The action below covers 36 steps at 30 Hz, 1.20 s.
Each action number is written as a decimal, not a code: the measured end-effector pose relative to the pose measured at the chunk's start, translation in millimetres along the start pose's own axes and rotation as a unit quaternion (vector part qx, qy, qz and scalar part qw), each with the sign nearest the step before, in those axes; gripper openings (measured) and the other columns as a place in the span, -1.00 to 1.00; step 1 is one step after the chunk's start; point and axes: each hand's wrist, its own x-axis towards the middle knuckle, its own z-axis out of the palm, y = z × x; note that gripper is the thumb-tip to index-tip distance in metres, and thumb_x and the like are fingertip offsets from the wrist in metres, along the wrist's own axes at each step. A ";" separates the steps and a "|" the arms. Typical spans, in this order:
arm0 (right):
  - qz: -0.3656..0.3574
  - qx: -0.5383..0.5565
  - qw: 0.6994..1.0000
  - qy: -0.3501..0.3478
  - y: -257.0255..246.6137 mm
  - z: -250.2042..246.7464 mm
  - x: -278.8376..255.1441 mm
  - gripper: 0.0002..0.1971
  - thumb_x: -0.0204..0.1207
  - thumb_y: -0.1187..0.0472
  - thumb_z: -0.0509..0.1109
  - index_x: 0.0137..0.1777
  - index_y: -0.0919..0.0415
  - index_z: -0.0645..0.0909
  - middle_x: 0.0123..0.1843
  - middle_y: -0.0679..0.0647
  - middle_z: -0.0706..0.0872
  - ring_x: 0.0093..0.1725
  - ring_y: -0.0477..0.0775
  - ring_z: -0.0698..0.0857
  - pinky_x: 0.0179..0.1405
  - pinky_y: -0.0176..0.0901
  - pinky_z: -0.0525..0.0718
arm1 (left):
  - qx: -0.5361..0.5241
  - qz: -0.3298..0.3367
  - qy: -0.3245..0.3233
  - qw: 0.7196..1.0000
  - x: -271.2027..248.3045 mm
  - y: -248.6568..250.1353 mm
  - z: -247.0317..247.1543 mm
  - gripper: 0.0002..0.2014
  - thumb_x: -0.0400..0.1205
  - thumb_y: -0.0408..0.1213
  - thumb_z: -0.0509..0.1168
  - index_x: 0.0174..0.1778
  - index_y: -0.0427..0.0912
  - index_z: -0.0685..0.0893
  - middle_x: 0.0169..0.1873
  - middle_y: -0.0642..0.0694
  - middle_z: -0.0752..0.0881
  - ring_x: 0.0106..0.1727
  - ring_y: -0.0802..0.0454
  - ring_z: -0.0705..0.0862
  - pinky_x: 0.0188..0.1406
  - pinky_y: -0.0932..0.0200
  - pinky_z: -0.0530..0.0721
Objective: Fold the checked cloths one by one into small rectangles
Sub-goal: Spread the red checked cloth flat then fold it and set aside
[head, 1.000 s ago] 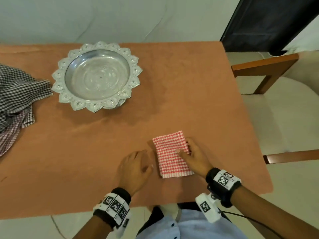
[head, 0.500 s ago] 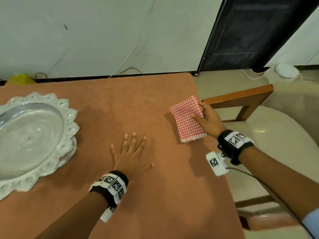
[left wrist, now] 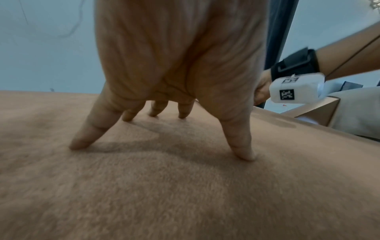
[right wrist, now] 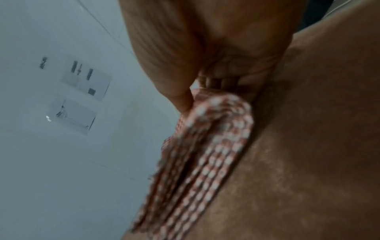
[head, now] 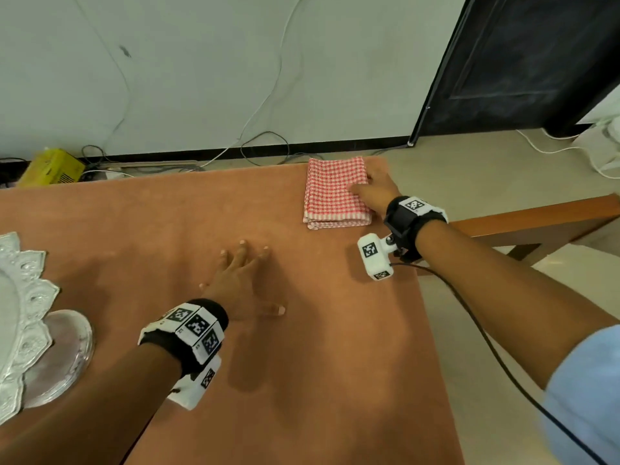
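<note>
A folded red-and-white checked cloth lies at the far right corner of the brown table. My right hand pinches its right edge, thumb on top. In the right wrist view the thick stack of the cloth's layers sits between thumb and fingers, blurred. My left hand rests in the middle of the table with fingers spread and holds nothing. The left wrist view shows its fingertips pressing on the table's surface.
A silver pedestal tray stands at the left edge. A wooden chair is beside the table's right side. On the floor behind the table lie a yellow box and cables.
My right hand has carried the folded red cloth from the near middle of the table to its far right corner. My left hand has spread flat on the table.
</note>
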 end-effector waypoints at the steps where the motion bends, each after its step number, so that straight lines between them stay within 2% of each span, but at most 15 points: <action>1: 0.002 -0.021 1.000 0.005 6.7 -2.8 2.4 -0.51 0.61 0.17 0.41 0.54 0.08 0.49 0.44 0.01 0.65 0.33 0.00 0.64 0.36 -0.08 0.58 | -0.002 -0.003 -0.004 1.000 2.8 1.0 0.1 0.22 0.27 0.37 0.52 0.67 0.39 -0.20 0.70 0.09 -0.36 0.72 -0.20 -0.32 0.47 -0.67 0.17; 4: -0.028 -0.067 0.997 -0.017 14.3 -8.3 1.3 -0.53 0.64 0.13 0.39 0.54 0.08 0.49 0.45 0.00 0.64 0.35 -0.01 0.63 0.33 -0.15 0.52 | -0.009 -0.006 0.003 1.000 3.1 1.7 2.4 0.22 0.27 0.35 0.54 0.67 0.39 -0.18 0.70 0.10 -0.37 0.72 -0.20 -0.32 0.44 -0.69 0.21; 7: -0.035 -0.077 0.995 -0.055 18.2 -10.4 -3.6 -0.53 0.66 0.10 0.36 0.56 0.09 0.48 0.47 0.03 0.64 0.40 0.05 0.63 0.46 -0.01 0.53 | -0.024 -0.011 0.006 1.000 2.4 2.5 2.2 0.20 0.28 0.30 0.56 0.67 0.40 -0.15 0.70 0.12 -0.36 0.72 -0.18 -0.33 0.42 -0.69 0.19; 11: -0.055 -0.061 0.991 -0.104 19.8 -11.4 -19.3 -0.55 0.71 0.14 0.31 0.58 0.09 0.44 0.49 0.03 0.62 0.43 0.02 0.61 0.47 -0.03 0.51 | -0.031 -0.015 0.012 0.999 2.3 2.1 3.0 0.21 0.25 0.29 0.58 0.67 0.41 -0.11 0.71 0.13 -0.35 0.72 -0.17 -0.31 0.43 -0.68 0.19; 16: -0.048 -0.017 0.991 -0.120 27.7 -10.2 -37.1 -0.62 0.71 0.17 0.32 0.51 0.06 0.50 0.42 0.00 0.68 0.34 -0.04 0.67 0.45 0.05 0.57 | -0.036 -0.011 0.017 0.999 0.9 2.6 2.8 0.21 0.25 0.28 0.58 0.68 0.40 -0.09 0.71 0.11 -0.32 0.73 -0.17 -0.30 0.43 -0.69 0.17; 21: -0.055 -0.049 0.989 -0.126 28.9 -8.0 -35.7 -0.57 0.70 0.17 0.32 0.56 0.09 0.46 0.47 0.02 0.64 0.41 -0.01 0.63 0.50 0.07 0.54 | -0.031 -0.004 0.019 0.999 -2.3 0.5 6.1 0.17 0.31 0.29 0.55 0.69 0.37 -0.11 0.71 0.10 -0.34 0.72 -0.16 -0.32 0.46 -0.67 0.11; 26: -0.054 -0.084 0.990 -0.096 23.7 -4.0 -32.3 -0.53 0.69 0.16 0.34 0.58 0.11 0.43 0.50 0.04 0.62 0.44 0.05 0.61 0.52 0.11 0.52 | -0.025 0.003 0.024 0.999 -9.2 -1.5 12.8 0.12 0.40 0.26 0.51 0.71 0.31 -0.13 0.71 0.07 -0.35 0.72 -0.11 -0.33 0.53 -0.61 0.05; 29: -0.051 -0.118 0.990 -0.063 23.5 -1.9 -37.3 -0.51 0.66 0.10 0.37 0.58 0.04 0.41 0.47 0.02 0.64 0.40 0.04 0.63 0.44 0.09 0.58 | -0.025 0.017 0.026 0.999 -13.6 -5.8 16.1 0.09 0.43 0.24 0.49 0.71 0.28 -0.12 0.71 0.06 -0.34 0.72 -0.10 -0.32 0.54 -0.58 0.04; 33: -0.027 -0.207 0.978 0.022 21.7 -10.7 -52.2 -0.44 0.60 -0.01 0.40 0.57 0.01 0.36 0.12 0.04 0.76 0.10 0.09 0.74 0.22 0.12 0.68 | -0.005 0.038 0.037 0.999 -24.2 -10.5 21.7 -0.04 0.55 0.24 0.37 0.72 0.24 -0.11 0.72 0.02 -0.32 0.73 -0.11 -0.30 0.61 -0.47 0.08; 36: -0.081 -0.221 0.971 0.044 21.7 -16.4 -84.2 -0.35 0.60 0.05 0.43 0.64 -0.02 0.27 0.31 -0.04 0.64 0.18 0.01 0.65 0.25 0.04 0.61 | 0.011 0.054 0.045 0.997 -38.3 -15.5 31.9 -0.11 0.61 0.21 0.30 0.73 0.21 -0.10 0.72 -0.02 -0.31 0.73 -0.14 -0.27 0.63 -0.39 0.11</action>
